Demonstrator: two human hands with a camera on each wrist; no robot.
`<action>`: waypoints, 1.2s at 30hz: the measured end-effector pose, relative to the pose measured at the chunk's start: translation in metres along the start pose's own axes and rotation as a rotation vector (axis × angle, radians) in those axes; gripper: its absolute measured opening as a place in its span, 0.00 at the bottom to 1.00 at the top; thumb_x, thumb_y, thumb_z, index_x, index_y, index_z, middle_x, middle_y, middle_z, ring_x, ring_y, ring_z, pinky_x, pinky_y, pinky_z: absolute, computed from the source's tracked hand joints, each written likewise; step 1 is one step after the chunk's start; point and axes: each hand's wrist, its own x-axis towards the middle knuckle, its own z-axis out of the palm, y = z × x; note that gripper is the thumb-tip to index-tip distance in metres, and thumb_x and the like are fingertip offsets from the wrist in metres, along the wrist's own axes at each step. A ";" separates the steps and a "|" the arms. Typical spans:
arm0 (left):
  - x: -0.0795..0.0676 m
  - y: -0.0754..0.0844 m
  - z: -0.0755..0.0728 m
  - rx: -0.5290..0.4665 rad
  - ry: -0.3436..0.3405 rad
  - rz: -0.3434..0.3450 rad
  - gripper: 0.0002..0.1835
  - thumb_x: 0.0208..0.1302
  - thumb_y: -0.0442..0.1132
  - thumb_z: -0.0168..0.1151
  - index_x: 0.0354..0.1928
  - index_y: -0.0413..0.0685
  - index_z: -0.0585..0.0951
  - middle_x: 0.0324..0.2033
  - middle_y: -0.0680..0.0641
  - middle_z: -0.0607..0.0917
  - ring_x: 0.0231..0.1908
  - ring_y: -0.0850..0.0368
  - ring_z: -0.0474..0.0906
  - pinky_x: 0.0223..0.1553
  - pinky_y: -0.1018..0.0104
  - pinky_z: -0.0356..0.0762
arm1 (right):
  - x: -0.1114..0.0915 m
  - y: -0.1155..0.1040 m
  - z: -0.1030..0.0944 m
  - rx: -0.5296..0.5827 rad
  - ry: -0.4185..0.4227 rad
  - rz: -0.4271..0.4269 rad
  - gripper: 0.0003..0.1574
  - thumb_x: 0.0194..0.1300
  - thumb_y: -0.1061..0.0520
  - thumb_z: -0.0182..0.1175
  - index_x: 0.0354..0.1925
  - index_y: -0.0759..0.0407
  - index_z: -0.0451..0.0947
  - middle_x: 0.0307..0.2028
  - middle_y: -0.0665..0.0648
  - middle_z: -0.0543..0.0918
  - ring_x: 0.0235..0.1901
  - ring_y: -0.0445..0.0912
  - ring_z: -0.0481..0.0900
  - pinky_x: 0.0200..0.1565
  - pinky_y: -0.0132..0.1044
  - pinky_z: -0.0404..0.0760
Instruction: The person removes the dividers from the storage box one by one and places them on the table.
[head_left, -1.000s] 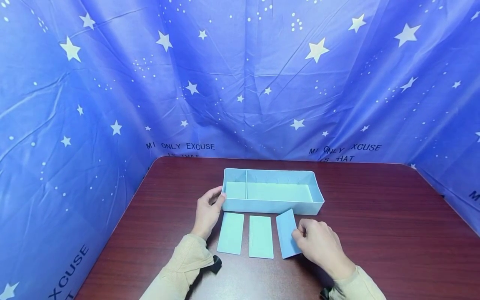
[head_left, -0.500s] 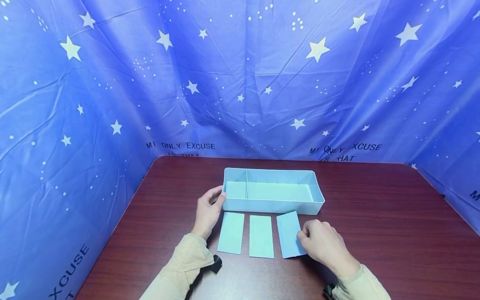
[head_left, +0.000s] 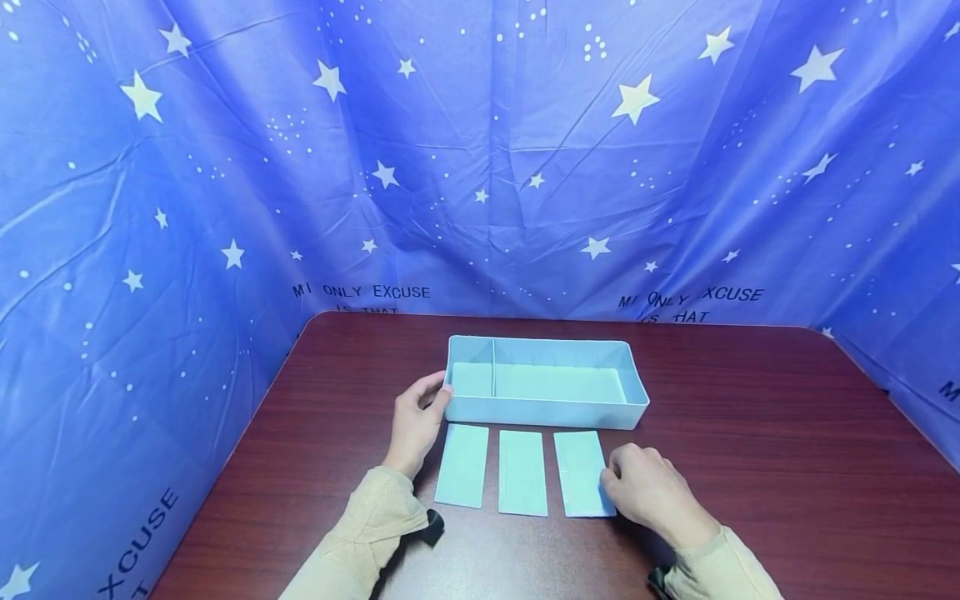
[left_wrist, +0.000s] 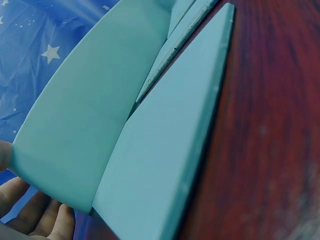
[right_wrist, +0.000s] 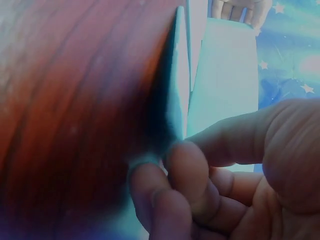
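Observation:
A long light-blue storage box (head_left: 555, 412) stands on the table, with one upright divider (head_left: 492, 369) near its left end. My left hand (head_left: 415, 422) holds the box's left end, thumb at the front corner. Three flat light-blue divider plates lie in a row before the box: a left one (head_left: 462, 467), a middle one (head_left: 522, 473) and a right one (head_left: 581, 473). My right hand (head_left: 651, 492) pinches the right plate at its right edge. In the right wrist view, thumb and curled fingers meet at that plate's end (right_wrist: 175, 105), a dark shadow beneath it.
The dark red wood-grain table (head_left: 750, 417) reaches back to a blue star-printed curtain (head_left: 480, 167) that hangs behind and on both sides. Thin slot ridges line the inside of the box's back wall.
My right hand has tilted the right plate down almost flat and turned it straighter, in line with the other two, shifting slightly right. My left hand and the box have stayed put.

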 end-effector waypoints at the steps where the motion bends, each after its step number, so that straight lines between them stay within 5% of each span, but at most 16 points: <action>1: 0.000 0.000 0.000 0.003 -0.001 -0.002 0.17 0.66 0.37 0.60 0.55 0.38 0.79 0.49 0.39 0.83 0.48 0.50 0.80 0.52 0.56 0.75 | 0.000 0.001 0.001 -0.002 0.000 -0.002 0.21 0.56 0.60 0.53 0.12 0.52 0.58 0.12 0.47 0.58 0.15 0.44 0.60 0.18 0.37 0.60; 6: -0.003 0.008 0.000 0.009 -0.007 -0.004 0.18 0.66 0.35 0.59 0.55 0.35 0.78 0.50 0.35 0.81 0.49 0.47 0.79 0.53 0.52 0.74 | 0.001 0.002 0.002 0.000 -0.015 -0.002 0.23 0.57 0.60 0.53 0.12 0.51 0.56 0.12 0.46 0.55 0.14 0.43 0.55 0.17 0.36 0.57; 14: -0.017 0.041 -0.002 0.026 -0.015 -0.016 0.17 0.66 0.31 0.57 0.55 0.29 0.76 0.50 0.31 0.80 0.50 0.42 0.78 0.53 0.51 0.73 | 0.001 0.002 0.001 -0.001 -0.017 0.002 0.23 0.57 0.60 0.53 0.12 0.50 0.55 0.12 0.46 0.54 0.14 0.42 0.53 0.17 0.35 0.56; 25: -0.001 0.003 -0.001 0.016 -0.008 -0.003 0.18 0.66 0.36 0.59 0.56 0.36 0.78 0.49 0.38 0.82 0.49 0.49 0.79 0.51 0.54 0.75 | 0.000 0.000 0.000 -0.018 -0.007 0.001 0.21 0.54 0.59 0.53 0.12 0.50 0.56 0.12 0.46 0.55 0.15 0.43 0.53 0.17 0.36 0.55; 36: 0.000 0.001 0.000 0.011 -0.003 -0.003 0.17 0.65 0.37 0.61 0.55 0.39 0.79 0.48 0.40 0.83 0.48 0.51 0.80 0.50 0.55 0.75 | 0.001 -0.008 0.004 0.030 0.110 -0.071 0.19 0.55 0.59 0.55 0.12 0.50 0.62 0.12 0.45 0.60 0.14 0.42 0.60 0.17 0.37 0.58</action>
